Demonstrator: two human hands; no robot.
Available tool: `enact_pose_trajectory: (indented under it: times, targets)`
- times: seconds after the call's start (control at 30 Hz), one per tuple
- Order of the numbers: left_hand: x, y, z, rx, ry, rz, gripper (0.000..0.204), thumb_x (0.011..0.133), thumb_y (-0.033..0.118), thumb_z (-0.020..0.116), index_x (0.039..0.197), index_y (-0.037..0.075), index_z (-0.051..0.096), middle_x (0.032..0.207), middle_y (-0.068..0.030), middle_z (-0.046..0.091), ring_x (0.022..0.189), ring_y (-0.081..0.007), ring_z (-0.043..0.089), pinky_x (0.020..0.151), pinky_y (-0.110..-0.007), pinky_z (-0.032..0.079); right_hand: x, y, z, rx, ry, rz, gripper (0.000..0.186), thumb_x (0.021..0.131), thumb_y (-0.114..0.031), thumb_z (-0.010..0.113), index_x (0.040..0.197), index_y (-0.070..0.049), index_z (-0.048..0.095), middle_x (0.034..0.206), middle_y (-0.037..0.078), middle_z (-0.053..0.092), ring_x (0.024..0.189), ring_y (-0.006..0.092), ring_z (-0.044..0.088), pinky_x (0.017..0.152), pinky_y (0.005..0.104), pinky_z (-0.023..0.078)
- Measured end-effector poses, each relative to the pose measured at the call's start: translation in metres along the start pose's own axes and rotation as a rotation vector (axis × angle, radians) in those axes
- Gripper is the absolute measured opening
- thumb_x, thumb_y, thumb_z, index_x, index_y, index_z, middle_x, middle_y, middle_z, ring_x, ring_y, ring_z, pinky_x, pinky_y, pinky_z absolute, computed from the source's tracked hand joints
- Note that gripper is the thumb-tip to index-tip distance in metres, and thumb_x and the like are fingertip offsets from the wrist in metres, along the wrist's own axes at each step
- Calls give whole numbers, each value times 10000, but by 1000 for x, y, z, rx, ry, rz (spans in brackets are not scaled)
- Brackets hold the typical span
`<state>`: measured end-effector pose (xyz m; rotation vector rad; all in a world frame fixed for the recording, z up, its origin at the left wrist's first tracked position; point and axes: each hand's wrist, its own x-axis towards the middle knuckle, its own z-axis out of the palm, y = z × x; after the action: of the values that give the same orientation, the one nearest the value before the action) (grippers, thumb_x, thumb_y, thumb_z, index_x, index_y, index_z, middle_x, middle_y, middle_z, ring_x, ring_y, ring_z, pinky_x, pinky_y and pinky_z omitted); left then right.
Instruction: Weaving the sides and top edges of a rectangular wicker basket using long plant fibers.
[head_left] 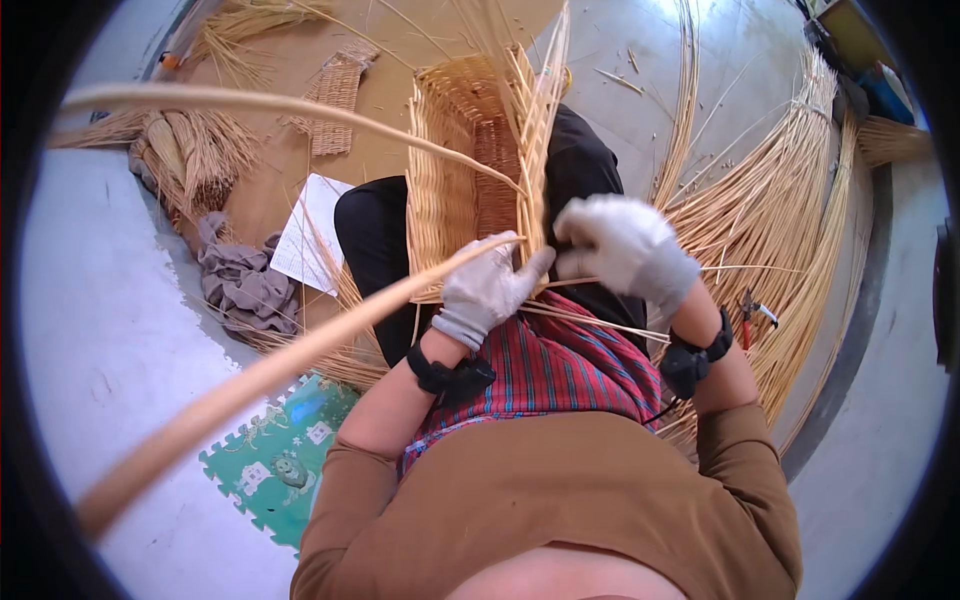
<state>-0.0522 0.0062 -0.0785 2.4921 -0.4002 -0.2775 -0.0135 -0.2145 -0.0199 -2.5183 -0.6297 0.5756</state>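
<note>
A half-finished wicker basket rests on its side between my knees, its opening toward me. My left hand, in a pale work glove, closes over the basket's near right corner, thumb stretched along the rim. My right hand, gloved too, hovers just right of that rim with bent fingers. Motion smears those fingertips, so any grip on a cane there is unclear. One thick cane strand runs from the rim by my left hand toward the lower left. Another long cane arcs from the rim to the upper left.
A large cane bundle spreads on the right, with red-handled pliers on it. To the left lie grey cloth, a paper sheet, a tied bundle and a green foam mat. A woven panel lies beyond.
</note>
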Motion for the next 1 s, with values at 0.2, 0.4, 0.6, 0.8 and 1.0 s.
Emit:
enact_pose_trajectory:
  times: [0.2,0.4,0.6,0.8,1.0]
  targets:
    - [-2,-30,12,87,90,140,486,913,496,693,1098,47,704,902,-207,721,835,-393,709,757,-483,569,14,-44,26,546,415,-324,190,958,-126,685,1129,-46,703,975,121,720,917,281,712,886,331,552]
    - [-31,-6,-30,159,99,283,498,820,430,817,1122,65,662,1008,-162,681,1018,-358,658,950,-439,502,39,-3,65,1881,638,77,487,1104,-471,470,1090,-27,668,913,93,708,887,217,713,873,386,588]
    - [-29,-32,-10,-105,-2,162,410,767,276,860,1074,49,712,936,-197,700,925,-421,672,778,-499,526,57,-60,81,1296,338,-229,266,1016,-236,645,878,-21,718,816,24,710,789,116,653,752,289,539]
    - [-50,-54,19,164,135,411,374,820,258,700,1135,56,716,1050,-177,725,1024,-384,676,920,-475,529,93,-76,60,534,-270,-115,595,973,-629,574,909,-87,811,922,131,773,880,252,726,862,394,554]
    - [-42,-32,3,148,-157,266,409,818,303,718,1178,109,710,1092,-172,726,1045,-372,681,904,-473,531,67,-72,49,800,-220,35,558,989,-587,566,976,-80,799,954,124,769,916,258,710,905,387,537]
